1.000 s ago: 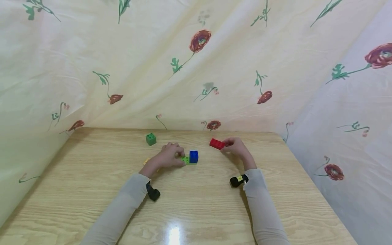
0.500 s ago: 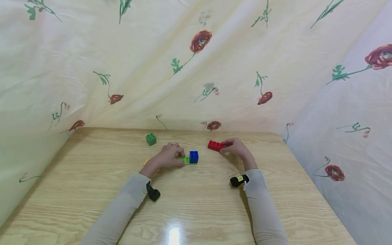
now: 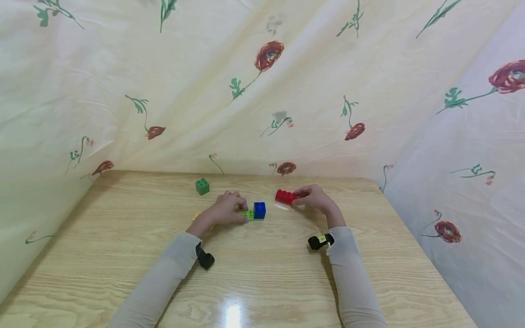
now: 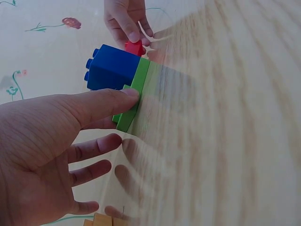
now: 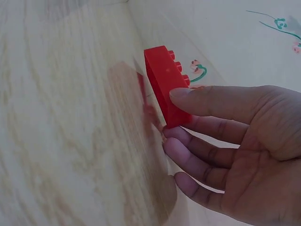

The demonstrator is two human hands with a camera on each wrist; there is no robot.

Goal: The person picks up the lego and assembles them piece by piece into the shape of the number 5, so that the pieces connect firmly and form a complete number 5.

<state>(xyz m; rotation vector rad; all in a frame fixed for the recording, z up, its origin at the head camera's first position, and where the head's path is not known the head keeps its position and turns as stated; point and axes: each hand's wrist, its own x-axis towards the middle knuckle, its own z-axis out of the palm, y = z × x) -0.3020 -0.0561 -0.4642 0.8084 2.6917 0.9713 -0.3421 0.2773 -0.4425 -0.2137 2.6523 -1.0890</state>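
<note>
My left hand (image 3: 227, 208) pinches a flat light-green building brick (image 4: 135, 96) between thumb and fingers at its left end. On the other end of that plate stands a blue brick (image 3: 259, 210), studs up. To the right, my right hand (image 3: 314, 199) holds a long red brick (image 5: 165, 84) by one end, thumb on its near side. In the right wrist view the red brick is tilted, and its hollow underside hangs slightly off the tabletop. The other fingers of the right hand (image 5: 254, 155) are loosely bent below it.
A dark green brick (image 3: 202, 186) sits at the back left of the wooden table (image 3: 266, 278). Partly hidden behind the left wrist lies a yellow brick (image 3: 196, 216). A flowered cloth (image 3: 197, 91) hangs along the table's back edge.
My right hand has carried the red brick a little left and nearer, toward the blue brick. The left hand and the light-green brick have stayed in place.
</note>
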